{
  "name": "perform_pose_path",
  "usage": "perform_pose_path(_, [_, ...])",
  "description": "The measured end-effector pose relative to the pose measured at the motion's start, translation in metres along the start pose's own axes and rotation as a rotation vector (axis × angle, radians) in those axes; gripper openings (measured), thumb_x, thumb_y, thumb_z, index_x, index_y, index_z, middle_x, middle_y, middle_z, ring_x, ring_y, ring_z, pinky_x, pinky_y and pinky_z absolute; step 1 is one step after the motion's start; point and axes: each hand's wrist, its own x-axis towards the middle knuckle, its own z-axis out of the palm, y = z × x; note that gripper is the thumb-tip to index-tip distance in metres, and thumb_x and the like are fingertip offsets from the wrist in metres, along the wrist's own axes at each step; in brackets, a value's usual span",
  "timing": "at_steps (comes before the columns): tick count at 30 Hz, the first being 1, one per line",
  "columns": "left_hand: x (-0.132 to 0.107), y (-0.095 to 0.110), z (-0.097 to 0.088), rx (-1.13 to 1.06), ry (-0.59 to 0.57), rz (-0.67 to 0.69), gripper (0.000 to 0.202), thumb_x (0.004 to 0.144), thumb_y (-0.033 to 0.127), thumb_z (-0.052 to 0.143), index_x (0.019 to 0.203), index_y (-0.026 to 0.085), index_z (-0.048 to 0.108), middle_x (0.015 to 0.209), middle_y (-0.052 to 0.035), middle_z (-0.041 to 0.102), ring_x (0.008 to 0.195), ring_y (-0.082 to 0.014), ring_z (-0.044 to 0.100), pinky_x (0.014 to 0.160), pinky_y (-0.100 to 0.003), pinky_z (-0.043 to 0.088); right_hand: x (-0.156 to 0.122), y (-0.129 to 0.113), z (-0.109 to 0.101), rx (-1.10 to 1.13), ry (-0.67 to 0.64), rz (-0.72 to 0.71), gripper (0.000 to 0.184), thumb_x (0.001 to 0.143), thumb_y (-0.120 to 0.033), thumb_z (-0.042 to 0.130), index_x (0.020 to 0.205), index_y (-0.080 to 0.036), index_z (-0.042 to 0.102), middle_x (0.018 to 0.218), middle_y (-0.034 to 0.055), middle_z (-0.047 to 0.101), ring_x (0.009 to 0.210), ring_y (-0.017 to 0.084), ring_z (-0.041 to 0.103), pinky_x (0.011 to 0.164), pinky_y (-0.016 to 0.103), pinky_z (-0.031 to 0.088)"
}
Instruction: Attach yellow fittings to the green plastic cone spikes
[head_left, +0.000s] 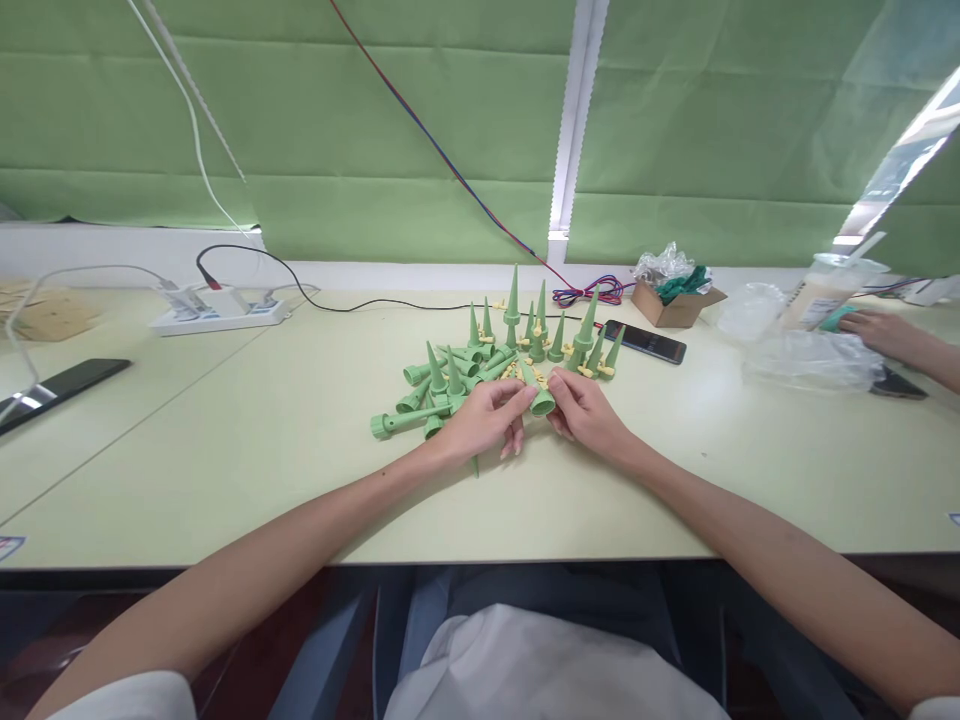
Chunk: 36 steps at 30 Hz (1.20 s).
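Observation:
Between my hands, just above the table, is a green plastic plant-watering spike [542, 403] with its round open end tilted toward me. My left hand [489, 415] pinches it from the left with thumb and fingers. From the right, my right hand [585, 410] has its thumb and forefinger closed at the spike's side; a yellow bit seems to be there, mostly hidden by the fingers. Left of and behind my hands lies a heap of green spikes [405, 421]. Several upright spikes [584, 335] with small yellow valves stand behind my right hand.
A phone [646, 341] and a small cardboard box [675, 306] lie behind to the right, near a drink cup [821, 290] and a plastic bag [814, 360]. Another person's hand [874, 330] is at far right. A power strip [221, 316] and dark phone [71, 388] are left.

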Motion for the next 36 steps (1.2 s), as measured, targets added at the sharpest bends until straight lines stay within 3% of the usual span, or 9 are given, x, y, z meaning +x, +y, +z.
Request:
perform_pose_path(11, [-0.004,0.001,0.005,0.298,0.105,0.102,0.032,0.093,0.047,0.058,0.079,0.021,0.046,0.048,0.005,0.051,0.041,-0.0137,0.052,0.043,-0.024,0.037,0.0,0.002,0.002,0.02,0.003,0.024,0.05,0.099,-0.062,0.042,0.068,-0.023,0.042,0.05,-0.004,0.044,0.042,0.012,0.043,0.043,0.027,0.031])
perform_pose_path(18, [0.0,-0.01,0.001,0.625,0.237,0.421,0.03,0.096,0.032,0.056,0.072,0.018,0.044,0.086,-0.0038,0.053,0.067,-0.0127,0.053,0.056,-0.024,0.043,0.001,0.001,0.005,0.015,0.046,0.033,0.057,0.099,-0.064,0.042,0.059,-0.023,0.038,0.042,-0.0033,0.043,0.039,0.011,0.037,0.043,0.028,0.03])
perform_pose_path(22, [0.0,-0.014,0.0,0.719,0.242,0.57,0.01,0.097,0.025,0.055,0.091,0.018,0.058,0.108,-0.0087,0.058,0.071,-0.0117,0.053,0.063,-0.025,0.045,0.002,0.003,0.005,0.021,0.044,0.059,0.062,0.098,-0.065,0.041,0.052,-0.023,0.038,0.04,-0.0022,0.043,0.038,0.011,0.036,0.042,0.028,0.03])
perform_pose_path(25, [0.0,-0.014,-0.001,0.751,0.246,0.599,0.009,0.098,0.025,0.054,0.101,0.019,0.061,0.115,-0.0099,0.058,0.066,-0.0092,0.05,0.064,-0.025,0.046,0.002,0.004,0.005,0.041,0.048,0.075,0.063,0.098,-0.064,0.042,0.05,-0.023,0.037,0.038,-0.0023,0.042,0.037,0.011,0.035,0.042,0.028,0.029])
perform_pose_path(32, [0.0,-0.008,0.001,0.659,0.204,0.51,0.019,0.1,0.029,0.05,0.086,0.018,0.058,0.097,-0.0072,0.059,0.072,-0.0132,0.053,0.063,-0.025,0.046,0.002,0.005,0.006,0.031,0.06,0.105,0.065,0.096,-0.068,0.042,0.05,-0.023,0.038,0.038,-0.002,0.041,0.037,0.011,0.035,0.041,0.028,0.027])
perform_pose_path(36, [-0.001,-0.006,0.002,0.627,0.204,0.454,0.027,0.099,0.031,0.051,0.075,0.018,0.051,0.079,-0.0025,0.051,0.067,-0.0133,0.05,0.059,-0.025,0.043,0.002,0.003,0.006,-0.002,0.055,0.088,0.064,0.097,-0.067,0.041,0.051,-0.023,0.037,0.039,-0.0019,0.041,0.039,0.011,0.036,0.043,0.028,0.029])
